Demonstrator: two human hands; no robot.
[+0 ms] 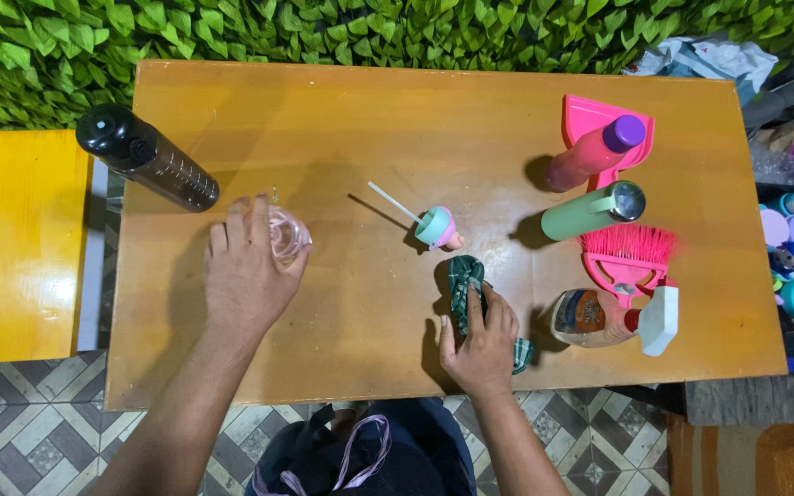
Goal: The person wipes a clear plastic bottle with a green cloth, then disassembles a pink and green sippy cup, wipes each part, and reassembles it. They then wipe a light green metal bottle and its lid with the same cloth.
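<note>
Top-down head view over a wooden table [470,110]; all places given off the small teal-and-pink lid with straw [436,227] near the table's middle. Left hand [248,271] lies well left of the lid, palm down, fingers curled over a clear pinkish plastic cup [287,234], gripping it from above; the cup sits on the tabletop and peeks out at the hand's right edge. Right hand [483,342] is just below the lid, toward the near table edge, fingers closed down on a dark green checked cloth [464,285], pressing it to the table; one end of the cloth bunches up ahead of the fingertips, another bit shows right of the wrist. Far left of the lid, beyond the left hand, a black bottle [144,154] lies tilted at the table's left edge. Right of the lid, a pale green bottle [590,211] with a metal cap, and above that a pink bottle with purple cap [595,152] resting on a pink dustpan [590,115]. Lower right of the lid, a pink hand brush [627,253], touching or overlapping a spray bottle [613,317] lying on its side with a white trigger head. Yellow surface [16,239] sits far left, off the table. Green leaf wall [323,32] along the far side. Tiled floor [29,413] below.
</note>
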